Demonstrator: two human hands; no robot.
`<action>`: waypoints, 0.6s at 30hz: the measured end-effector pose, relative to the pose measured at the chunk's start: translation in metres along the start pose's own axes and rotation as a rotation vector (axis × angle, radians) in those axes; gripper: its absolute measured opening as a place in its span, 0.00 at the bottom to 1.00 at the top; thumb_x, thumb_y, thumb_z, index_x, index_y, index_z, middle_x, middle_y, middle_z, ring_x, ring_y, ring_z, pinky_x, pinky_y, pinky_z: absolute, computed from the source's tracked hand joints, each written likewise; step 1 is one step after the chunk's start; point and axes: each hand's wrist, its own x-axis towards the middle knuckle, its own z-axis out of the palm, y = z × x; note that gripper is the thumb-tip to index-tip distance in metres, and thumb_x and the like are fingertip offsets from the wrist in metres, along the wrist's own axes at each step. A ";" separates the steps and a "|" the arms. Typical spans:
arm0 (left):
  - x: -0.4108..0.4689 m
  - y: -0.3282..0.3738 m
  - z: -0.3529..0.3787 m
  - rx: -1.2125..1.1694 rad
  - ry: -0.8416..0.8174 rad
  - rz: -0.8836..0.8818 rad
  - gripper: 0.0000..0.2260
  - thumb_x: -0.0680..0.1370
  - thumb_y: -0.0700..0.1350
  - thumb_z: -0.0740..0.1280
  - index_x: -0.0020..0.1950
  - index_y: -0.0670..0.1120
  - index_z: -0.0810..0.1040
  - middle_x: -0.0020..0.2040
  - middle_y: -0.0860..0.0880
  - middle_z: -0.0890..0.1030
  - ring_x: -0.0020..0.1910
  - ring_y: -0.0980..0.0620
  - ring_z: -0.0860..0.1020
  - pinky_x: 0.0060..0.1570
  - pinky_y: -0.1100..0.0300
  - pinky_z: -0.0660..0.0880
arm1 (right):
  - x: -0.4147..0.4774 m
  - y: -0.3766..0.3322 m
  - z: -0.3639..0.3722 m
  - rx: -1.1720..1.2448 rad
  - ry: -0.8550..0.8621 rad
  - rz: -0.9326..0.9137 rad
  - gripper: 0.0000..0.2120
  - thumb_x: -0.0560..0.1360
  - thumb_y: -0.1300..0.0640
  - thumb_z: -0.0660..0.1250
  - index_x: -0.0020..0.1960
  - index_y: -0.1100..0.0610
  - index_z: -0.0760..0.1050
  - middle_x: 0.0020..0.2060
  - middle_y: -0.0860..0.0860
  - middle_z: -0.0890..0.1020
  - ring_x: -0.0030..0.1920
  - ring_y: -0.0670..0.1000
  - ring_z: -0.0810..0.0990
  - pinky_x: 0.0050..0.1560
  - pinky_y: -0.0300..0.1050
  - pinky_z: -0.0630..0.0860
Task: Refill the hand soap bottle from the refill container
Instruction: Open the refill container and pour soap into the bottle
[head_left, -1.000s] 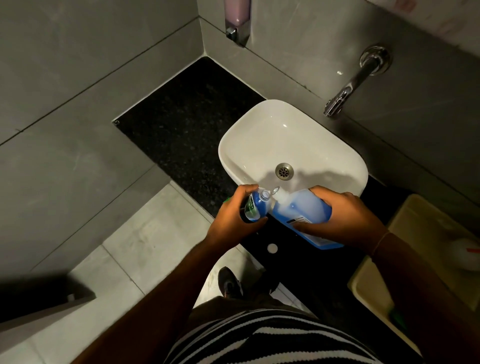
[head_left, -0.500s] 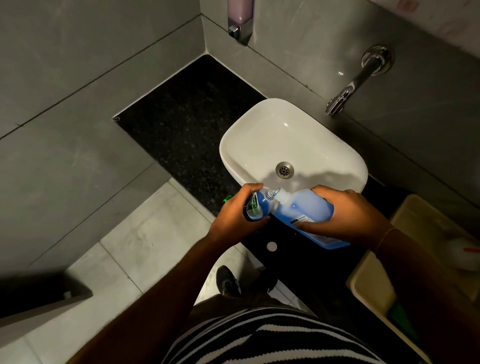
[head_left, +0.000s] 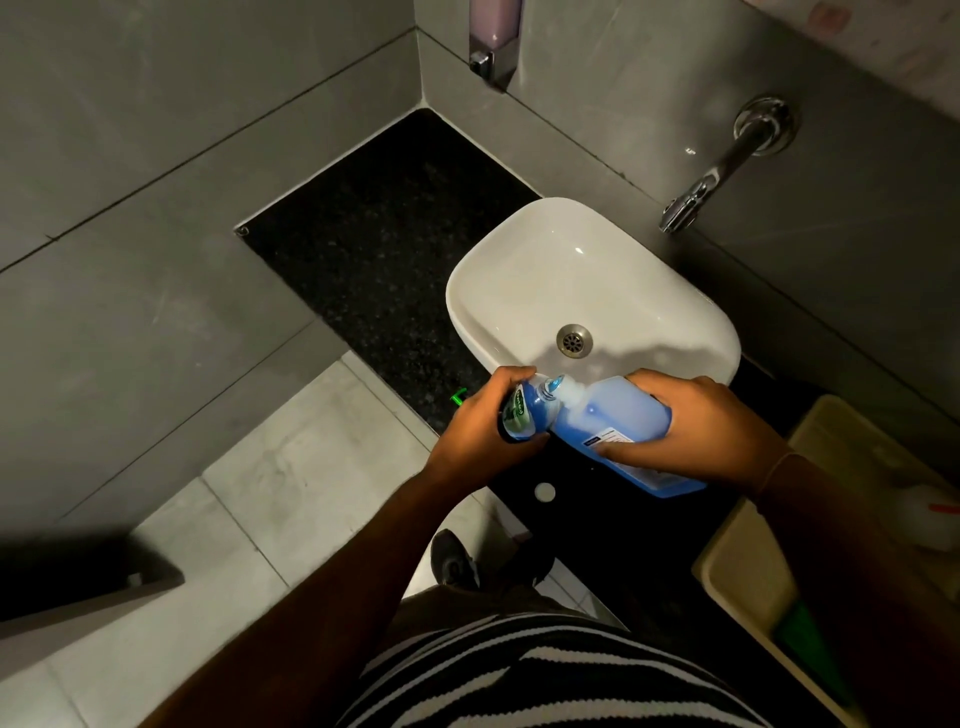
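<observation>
My left hand grips a small hand soap bottle with a green label, upright and open at the top, just in front of the white sink. My right hand holds the larger refill container, full of blue liquid and tipped to the left. Its pale neck touches the small bottle's mouth. A small white round cap lies on the dark counter below the bottles. A bit of green shows on the counter left of my left hand.
A wall-mounted chrome tap juts out over the sink. A wall soap dispenser hangs in the corner. The black counter stretches to the left. A beige tub with items in it stands at the right. Below are the floor tiles and my shoe.
Both hands and both bottles stay in the same pouring pose. Only the view has shifted slightly.
</observation>
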 end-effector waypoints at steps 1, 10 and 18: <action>0.000 0.000 0.000 -0.004 0.001 0.000 0.34 0.71 0.53 0.82 0.72 0.65 0.72 0.65 0.61 0.83 0.65 0.60 0.83 0.65 0.47 0.83 | -0.001 -0.001 0.000 0.010 0.005 -0.007 0.37 0.62 0.23 0.73 0.63 0.44 0.77 0.54 0.42 0.86 0.56 0.51 0.84 0.62 0.52 0.80; -0.002 0.001 0.004 -0.040 0.014 0.013 0.33 0.72 0.54 0.82 0.73 0.64 0.72 0.65 0.61 0.84 0.65 0.60 0.83 0.64 0.48 0.84 | -0.005 -0.002 -0.002 0.010 0.032 -0.040 0.33 0.64 0.29 0.77 0.62 0.44 0.78 0.52 0.40 0.86 0.54 0.48 0.84 0.60 0.46 0.80; 0.000 0.007 0.008 -0.063 0.010 0.006 0.31 0.72 0.52 0.83 0.71 0.61 0.73 0.64 0.58 0.85 0.64 0.58 0.84 0.64 0.46 0.83 | -0.005 0.002 -0.003 0.039 0.019 -0.048 0.33 0.63 0.28 0.77 0.61 0.45 0.79 0.52 0.41 0.86 0.53 0.47 0.84 0.61 0.50 0.81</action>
